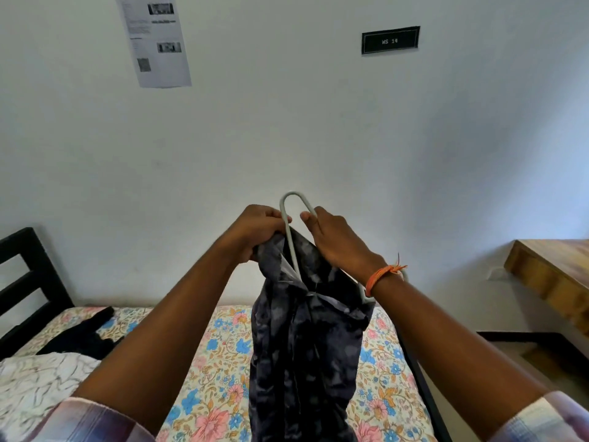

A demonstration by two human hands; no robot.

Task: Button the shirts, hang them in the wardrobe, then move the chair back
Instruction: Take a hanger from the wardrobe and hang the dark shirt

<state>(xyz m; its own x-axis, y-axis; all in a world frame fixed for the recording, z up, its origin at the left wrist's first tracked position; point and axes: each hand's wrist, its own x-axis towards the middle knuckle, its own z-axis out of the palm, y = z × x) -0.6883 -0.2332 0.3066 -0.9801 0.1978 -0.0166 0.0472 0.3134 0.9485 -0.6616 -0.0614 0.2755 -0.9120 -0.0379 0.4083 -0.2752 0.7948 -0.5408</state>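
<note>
Mid-task: both the left hand [255,231] and right hand [334,240] grip the dark patterned shirt [306,346] on its hanger [294,205] above the bed [216,362], where two garments [79,339] remain unhung.

**Soft daylight, wide-angle warp**

I see even, cool light on the white wall [318,122], brighter toward the right, perhaps from a window there. Shadows are faint. Edges bow strongly; the sleeves at the bottom corners and the wall paper [153,39] look blurred.
</note>
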